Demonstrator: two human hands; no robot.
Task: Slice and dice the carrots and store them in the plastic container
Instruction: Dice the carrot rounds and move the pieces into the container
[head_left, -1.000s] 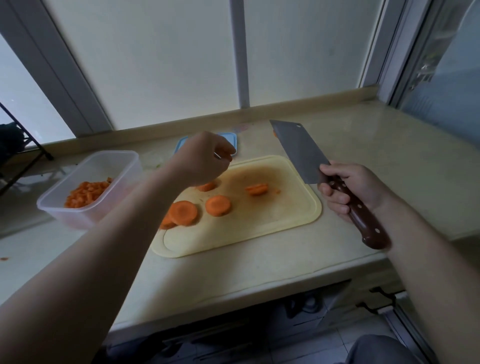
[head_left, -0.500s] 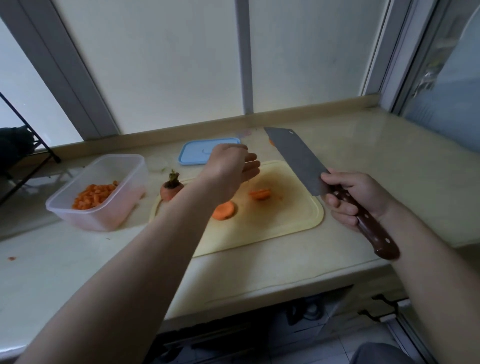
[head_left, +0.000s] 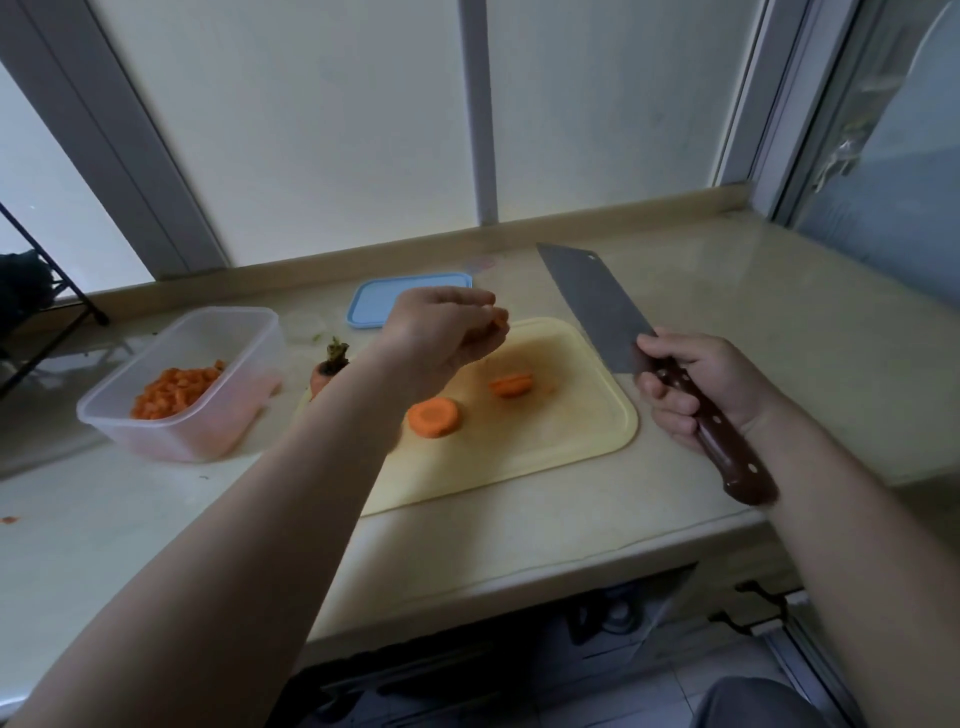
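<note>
My left hand hovers over the far side of the yellow cutting board and pinches a small carrot piece in its fingertips. Two round carrot slices lie on the board: one near my forearm, one farther back. A carrot top with a green stub sits at the board's left edge. My right hand grips the brown handle of a cleaver, blade raised above the board's right side. The clear plastic container at the left holds diced carrot.
A blue container lid lies behind the board near the window sill. A black rack stands at the far left. A carrot scrap lies on the counter at left. The counter's front edge runs just below the board.
My left hand has moved right along the board's far side and lifted a small carrot piece. It has uncovered the carrot top. The cleaver stays raised at the right.
</note>
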